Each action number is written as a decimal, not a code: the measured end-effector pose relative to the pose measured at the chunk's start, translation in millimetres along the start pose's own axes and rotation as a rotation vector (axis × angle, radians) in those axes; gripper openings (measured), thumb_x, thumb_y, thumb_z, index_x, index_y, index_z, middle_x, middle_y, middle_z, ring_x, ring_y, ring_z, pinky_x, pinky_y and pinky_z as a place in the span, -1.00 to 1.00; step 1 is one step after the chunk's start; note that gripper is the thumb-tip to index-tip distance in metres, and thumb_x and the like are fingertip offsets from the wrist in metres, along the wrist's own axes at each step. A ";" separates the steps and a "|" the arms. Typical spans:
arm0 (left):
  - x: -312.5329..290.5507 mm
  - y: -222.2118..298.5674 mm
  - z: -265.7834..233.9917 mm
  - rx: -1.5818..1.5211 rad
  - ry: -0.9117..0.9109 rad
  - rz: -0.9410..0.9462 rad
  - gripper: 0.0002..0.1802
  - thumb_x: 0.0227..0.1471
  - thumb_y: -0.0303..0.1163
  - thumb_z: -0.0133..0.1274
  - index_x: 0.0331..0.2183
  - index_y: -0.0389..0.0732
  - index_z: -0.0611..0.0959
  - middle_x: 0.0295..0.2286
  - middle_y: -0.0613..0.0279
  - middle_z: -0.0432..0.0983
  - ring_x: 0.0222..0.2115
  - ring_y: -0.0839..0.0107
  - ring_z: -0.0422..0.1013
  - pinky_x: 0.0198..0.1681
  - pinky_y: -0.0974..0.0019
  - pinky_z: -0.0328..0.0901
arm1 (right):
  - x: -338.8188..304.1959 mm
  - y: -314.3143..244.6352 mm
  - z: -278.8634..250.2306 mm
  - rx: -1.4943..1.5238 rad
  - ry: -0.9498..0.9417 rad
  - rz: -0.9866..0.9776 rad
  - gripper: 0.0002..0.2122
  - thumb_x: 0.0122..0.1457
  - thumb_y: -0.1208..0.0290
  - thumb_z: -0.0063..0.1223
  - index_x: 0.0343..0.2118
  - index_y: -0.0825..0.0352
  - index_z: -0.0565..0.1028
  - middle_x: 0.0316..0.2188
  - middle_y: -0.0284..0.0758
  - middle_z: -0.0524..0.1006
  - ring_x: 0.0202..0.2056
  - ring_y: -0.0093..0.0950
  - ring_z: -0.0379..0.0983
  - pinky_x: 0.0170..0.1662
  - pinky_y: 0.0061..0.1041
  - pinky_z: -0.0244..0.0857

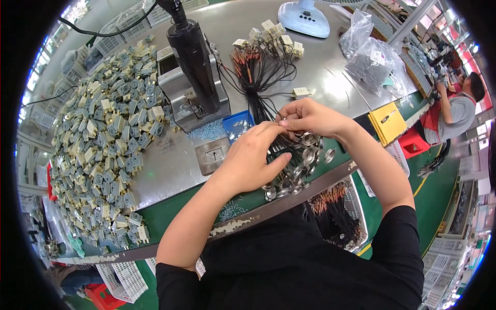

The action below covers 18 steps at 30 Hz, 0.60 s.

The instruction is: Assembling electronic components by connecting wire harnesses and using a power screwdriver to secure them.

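A bundle of black cables (263,106) with orange-sleeved wire ends lies across the bench front. Cream plug housings (271,32) are at its far end, and round metal cup-shaped parts (308,155) hang at its near end. My left hand (250,157) lies over the cables, thumb spread away from the forefinger; its other fingertips are partly hidden. Just right of it, my right hand (310,119) pinches thumb against fingers above the cables. A small shiny bit shows at its fingertips, too small to name. The two hands' fingertips nearly meet.
A black-and-metal machine (194,77) stands behind my left hand, beside a blue tray (237,125) and a metal block (212,156). Grey and cream housings (106,139) heap at left. Plastic bags (369,57) and a yellow pad (387,123) lie right. A co-worker (454,111) sits far right.
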State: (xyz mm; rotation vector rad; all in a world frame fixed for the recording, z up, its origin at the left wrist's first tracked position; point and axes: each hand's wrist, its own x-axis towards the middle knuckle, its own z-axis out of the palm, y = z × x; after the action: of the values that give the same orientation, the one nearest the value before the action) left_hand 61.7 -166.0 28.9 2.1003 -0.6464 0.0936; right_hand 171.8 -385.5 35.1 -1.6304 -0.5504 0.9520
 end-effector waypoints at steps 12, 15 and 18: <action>8.1 -12.1 11.5 0.116 -0.268 0.037 -0.68 0.10 -0.25 0.25 -0.19 -0.30 0.73 -0.33 0.04 0.65 -0.19 0.01 0.51 -0.05 0.03 0.39 | -7.5 3.5 -20.0 -0.193 0.117 0.020 -0.81 0.29 0.46 0.26 -0.13 0.48 0.61 -0.46 -0.44 0.60 -0.45 -0.70 0.45 -0.38 -0.67 0.31; 6.9 -6.0 6.4 -0.009 -0.128 -0.050 -0.68 0.06 -0.24 0.30 -0.25 -0.30 0.75 -0.37 0.02 0.65 -0.19 0.08 0.55 -0.03 0.14 0.41 | -1.2 -4.1 -14.2 0.004 0.099 0.094 -0.79 0.29 0.44 0.27 -0.14 0.48 0.59 -0.47 -0.44 0.60 -0.46 -0.69 0.46 -0.38 -0.66 0.31; 6.2 3.2 4.0 -0.317 -0.043 -0.269 -0.60 0.05 -0.36 0.37 -0.12 -0.33 0.64 -0.23 0.09 0.66 -0.16 0.32 0.58 0.01 0.28 0.42 | 17.0 -3.3 -5.4 0.093 0.016 -0.006 -0.69 0.26 0.34 0.34 -0.11 0.48 0.58 -0.44 -0.42 0.63 -0.50 -0.72 0.44 -0.41 -0.69 0.30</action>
State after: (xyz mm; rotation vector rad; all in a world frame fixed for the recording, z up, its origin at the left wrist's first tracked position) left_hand 64.8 -173.1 30.8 1.8647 -0.3698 -0.1939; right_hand 186.2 -374.6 33.5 -1.5508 -0.4923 0.9464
